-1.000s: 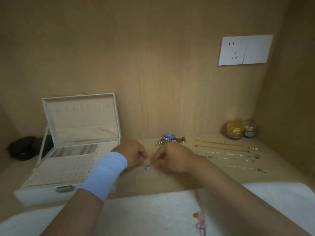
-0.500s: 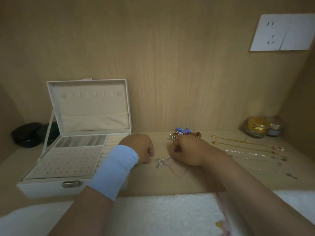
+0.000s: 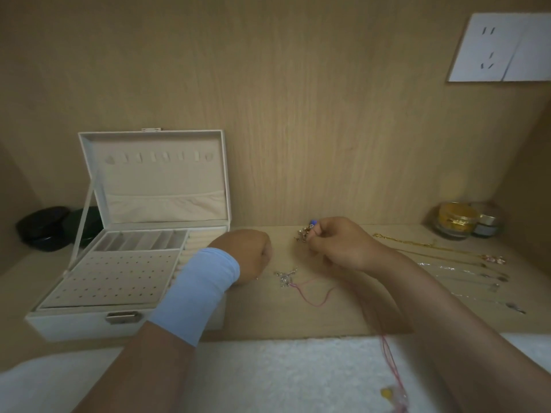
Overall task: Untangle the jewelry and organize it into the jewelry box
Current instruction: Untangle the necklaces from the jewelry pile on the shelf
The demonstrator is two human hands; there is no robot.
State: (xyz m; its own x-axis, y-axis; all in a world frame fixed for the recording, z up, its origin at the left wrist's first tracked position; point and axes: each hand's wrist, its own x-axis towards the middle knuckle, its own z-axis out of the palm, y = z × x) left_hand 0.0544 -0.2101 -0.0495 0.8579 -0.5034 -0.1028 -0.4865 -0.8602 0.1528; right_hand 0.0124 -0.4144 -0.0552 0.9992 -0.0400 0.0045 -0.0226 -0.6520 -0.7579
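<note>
The white jewelry box [image 3: 89, 321] stands open at the left, its lid up and its trays bare. My left hand [image 3: 247, 254], with a blue wristband, rests curled on the shelf beside the box and holds nothing that shows. My right hand [image 3: 337, 245] reaches to the back and pinches the tangled cluster of colourful charms [image 3: 304, 232]. Between my hands lies a small silver piece on a pink cord [image 3: 287, 277]. Several thin chains [image 3: 441, 263] lie stretched out in rows at the right.
Two small jars [image 3: 459, 220] stand in the back right corner. Dark round objects [image 3: 44, 228] sit behind the box at the left. A white towel [image 3: 268, 371] covers the near edge, with a pink cord and yellow bead [image 3: 390, 389] on it.
My right hand let go of the silver piece on the pink cord and moved back to the charm cluster. My left hand stayed beside the box.
</note>
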